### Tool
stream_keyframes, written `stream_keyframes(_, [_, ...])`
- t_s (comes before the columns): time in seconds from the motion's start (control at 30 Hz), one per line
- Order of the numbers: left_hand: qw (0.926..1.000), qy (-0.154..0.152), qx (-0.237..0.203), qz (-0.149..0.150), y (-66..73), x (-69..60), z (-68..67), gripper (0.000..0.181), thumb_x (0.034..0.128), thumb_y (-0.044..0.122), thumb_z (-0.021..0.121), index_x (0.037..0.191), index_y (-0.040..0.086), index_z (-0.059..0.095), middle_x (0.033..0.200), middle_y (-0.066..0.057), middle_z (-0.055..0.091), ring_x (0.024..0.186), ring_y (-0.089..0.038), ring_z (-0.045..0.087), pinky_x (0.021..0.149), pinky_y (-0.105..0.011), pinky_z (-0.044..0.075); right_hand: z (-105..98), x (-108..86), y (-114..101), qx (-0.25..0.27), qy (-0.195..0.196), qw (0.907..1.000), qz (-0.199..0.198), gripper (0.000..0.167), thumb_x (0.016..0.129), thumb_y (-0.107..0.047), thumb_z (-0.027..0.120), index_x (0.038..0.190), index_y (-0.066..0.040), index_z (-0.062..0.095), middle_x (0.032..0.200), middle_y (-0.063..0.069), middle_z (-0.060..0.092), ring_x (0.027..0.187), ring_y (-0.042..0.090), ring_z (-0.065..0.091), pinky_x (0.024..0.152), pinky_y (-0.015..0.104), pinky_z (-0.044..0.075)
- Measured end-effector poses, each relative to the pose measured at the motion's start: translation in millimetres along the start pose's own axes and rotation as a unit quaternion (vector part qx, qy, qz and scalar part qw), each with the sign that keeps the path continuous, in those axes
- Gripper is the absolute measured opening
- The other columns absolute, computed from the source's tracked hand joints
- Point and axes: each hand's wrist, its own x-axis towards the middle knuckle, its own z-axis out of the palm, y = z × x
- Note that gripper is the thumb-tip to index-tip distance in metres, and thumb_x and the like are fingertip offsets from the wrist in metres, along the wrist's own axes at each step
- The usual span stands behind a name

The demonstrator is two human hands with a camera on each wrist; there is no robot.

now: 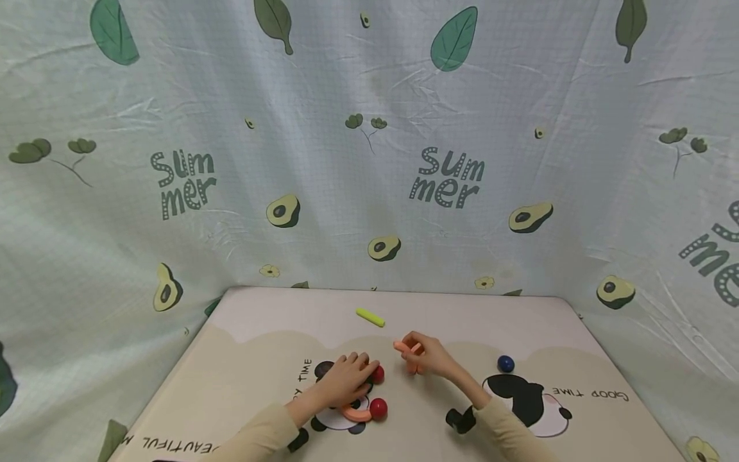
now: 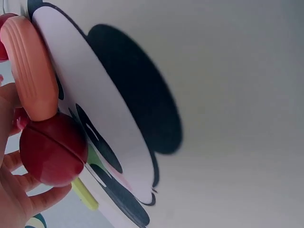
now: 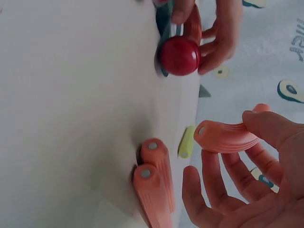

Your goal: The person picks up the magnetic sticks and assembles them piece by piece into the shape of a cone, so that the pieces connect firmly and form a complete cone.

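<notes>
My left hand (image 1: 346, 380) curls over joined red balls and orange curved sticks on the table. In the left wrist view its fingers bend around a red ball (image 2: 53, 149), with an orange curved stick (image 2: 32, 71) touching that ball. One red ball (image 1: 378, 374) shows at its fingertips, another red ball (image 1: 378, 409) nearer me; the palm hides the rest. My right hand (image 1: 428, 355), raised above the table, pinches a loose orange curved stick (image 3: 228, 137) between thumb and fingers. Two more orange sticks (image 3: 154, 187) lie side by side below it.
A yellow-green stick (image 1: 370, 317) lies toward the back of the table. To the right of my right hand sits a dark blue ball (image 1: 505, 364). The table mat (image 1: 231, 359) carries printed cartoon animals and words; a patterned curtain (image 1: 323, 160) hangs behind.
</notes>
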Motion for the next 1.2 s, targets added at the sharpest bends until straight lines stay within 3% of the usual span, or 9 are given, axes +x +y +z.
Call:
stream_keyframes(0.17, [0.9998, 0.002, 0.019, 0.003, 2.4, 3.1, 0.8, 0.044, 0.0862, 0.037, 0.053, 0.124, 0.016, 0.047, 0.100, 0.001, 0.051, 0.082, -0.013, 0.044, 0.064, -0.024, 0.035, 7, -3.0, 0, 0.085, -0.028, 0.9959, 0.009, 0.022, 0.084, -0.018, 0.060, 0.103, -0.007, 0.055, 0.095, 0.014, 0.062, 0.070, 0.013, 0.058, 0.055, 0.029, 0.049])
stream_keyframes(0.43, [0.9997, 0.004, 0.024, 0.002, 4.9, 6.2, -1.1, 0.043, 0.0864, 0.037, 0.054, 0.122, 0.014, 0.049, 0.102, 0.000, 0.054, 0.084, -0.014, 0.047, 0.065, -0.024, 0.037, 17, -5.4, -4, 0.159, -0.052, 0.9851, 0.039, 0.030, 0.086, -0.018, 0.058, 0.109, -0.001, 0.049, 0.101, 0.015, 0.055, 0.077, 0.014, 0.057, 0.064, 0.034, 0.052])
stream_keyframes(0.8, [0.9980, 0.046, 0.040, 0.020, 3.5, 7.2, 3.5, 0.038, 0.0879, 0.035, 0.051, 0.118, 0.012, 0.052, 0.102, 0.001, 0.055, 0.084, -0.012, 0.049, 0.063, -0.022, 0.039, 30, -6.6, -7, 0.236, -0.088, 0.9642, 0.083, 0.034, 0.086, -0.023, 0.058, 0.106, 0.002, 0.045, 0.090, 0.005, 0.057, 0.072, 0.012, 0.061, 0.063, 0.035, 0.053])
stream_keyframes(1.0, [0.9979, 0.061, 0.014, 0.016, 2.4, 7.4, 4.2, 0.037, 0.0879, 0.035, 0.050, 0.116, 0.012, 0.053, 0.099, 0.002, 0.055, 0.083, -0.011, 0.049, 0.063, -0.021, 0.038, 34, -7.7, -7, 0.261, -0.099, 0.9550, 0.099, 0.036, 0.084, -0.026, 0.061, 0.103, 0.000, 0.045, 0.083, 0.001, 0.060, 0.071, 0.013, 0.062, 0.060, 0.030, 0.052])
stream_keyframes(1.2, [0.9973, 0.068, 0.028, 0.008, 2.0, 7.5, 5.8, 0.037, 0.0866, 0.035, 0.052, 0.116, 0.012, 0.053, 0.100, 0.002, 0.056, 0.084, -0.012, 0.049, 0.064, -0.023, 0.039, 39, -8.7, -6, 0.274, -0.110, 0.9489, 0.111, 0.037, 0.083, -0.028, 0.062, 0.101, 0.000, 0.044, 0.083, 0.003, 0.059, 0.068, 0.011, 0.060, 0.059, 0.028, 0.052])
